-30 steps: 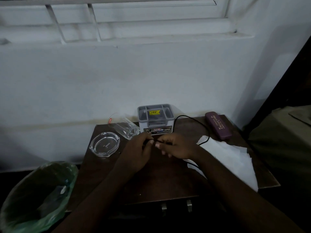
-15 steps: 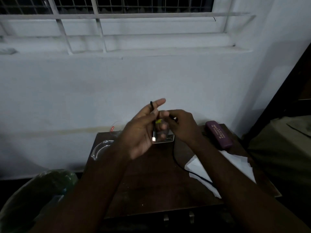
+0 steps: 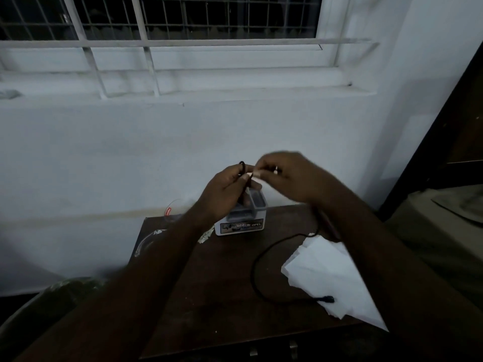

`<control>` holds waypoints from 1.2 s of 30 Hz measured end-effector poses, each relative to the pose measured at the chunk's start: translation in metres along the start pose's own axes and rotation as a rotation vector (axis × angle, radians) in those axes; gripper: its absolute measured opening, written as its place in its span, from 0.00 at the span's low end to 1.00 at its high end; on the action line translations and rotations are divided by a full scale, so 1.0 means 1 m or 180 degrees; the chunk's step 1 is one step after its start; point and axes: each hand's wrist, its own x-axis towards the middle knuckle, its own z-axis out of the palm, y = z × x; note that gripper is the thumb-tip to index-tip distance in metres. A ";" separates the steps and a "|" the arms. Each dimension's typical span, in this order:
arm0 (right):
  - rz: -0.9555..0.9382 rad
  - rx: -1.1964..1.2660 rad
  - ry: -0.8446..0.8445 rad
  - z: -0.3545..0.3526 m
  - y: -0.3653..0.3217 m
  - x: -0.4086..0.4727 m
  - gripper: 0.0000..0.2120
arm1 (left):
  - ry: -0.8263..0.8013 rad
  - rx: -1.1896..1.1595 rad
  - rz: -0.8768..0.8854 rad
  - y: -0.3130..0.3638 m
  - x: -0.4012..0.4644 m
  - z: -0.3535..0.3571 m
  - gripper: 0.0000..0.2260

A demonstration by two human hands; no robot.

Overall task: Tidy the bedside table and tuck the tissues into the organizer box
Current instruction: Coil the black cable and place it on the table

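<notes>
Both hands are raised above the grey organizer box (image 3: 243,220) at the back of the dark wooden bedside table (image 3: 222,296). My left hand (image 3: 224,194) holds a small coil of black cable, with a loop showing above its fingers. My right hand (image 3: 292,178) pinches the cable close to the left fingertips and is blurred. The rest of the black cable (image 3: 257,273) trails down over the tabletop, its plug end lying on the white tissues (image 3: 332,275) at the table's right front.
A clear glass (image 3: 171,212) and a glass ashtray (image 3: 146,241) sit at the table's left back, partly hidden by my left arm. A green-lined bin (image 3: 65,291) stands left of the table. A white wall with a barred window is behind; a bed edge is at right.
Both hands rose from the tabletop with the cable and are winding it. The trailing cable has shifted, its plug end now on the tissues. The view tilted up.
</notes>
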 end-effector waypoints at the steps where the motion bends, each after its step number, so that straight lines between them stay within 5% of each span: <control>1: -0.0035 0.0062 0.0241 -0.008 0.002 0.007 0.06 | -0.0037 -0.0261 -0.0203 0.003 -0.001 0.002 0.12; 8: 0.0075 0.1064 0.1074 -0.012 0.007 0.041 0.05 | -0.1061 -0.2773 -0.0888 0.037 0.004 -0.007 0.12; 11: 0.0387 0.1720 0.1198 0.006 0.011 0.039 0.06 | -0.0643 -0.3357 -0.0671 0.053 0.016 -0.010 0.11; 16: 0.0948 0.1378 0.0078 0.044 0.004 0.017 0.13 | 0.0483 -0.3580 -0.0372 0.059 0.043 -0.017 0.12; 19: 0.0852 0.0995 -0.0627 0.041 -0.011 0.010 0.16 | 0.0725 -0.2756 -0.0113 0.048 0.051 -0.021 0.12; 22: 0.0767 0.0909 -0.0727 0.016 -0.023 0.011 0.12 | 0.0911 -0.0871 0.0221 0.033 0.046 -0.025 0.10; 26: 0.0518 0.0409 -0.0534 -0.026 -0.030 0.021 0.09 | 0.0278 0.0818 0.0495 0.024 0.030 -0.024 0.09; 30: 0.0084 0.0185 -0.0194 -0.050 -0.027 0.037 0.07 | -0.0425 -0.0339 -0.0338 0.038 0.016 -0.022 0.15; 36: 0.0063 0.1444 0.0636 -0.046 -0.008 0.044 0.05 | -0.1351 -0.2717 -0.0743 0.066 0.008 -0.030 0.14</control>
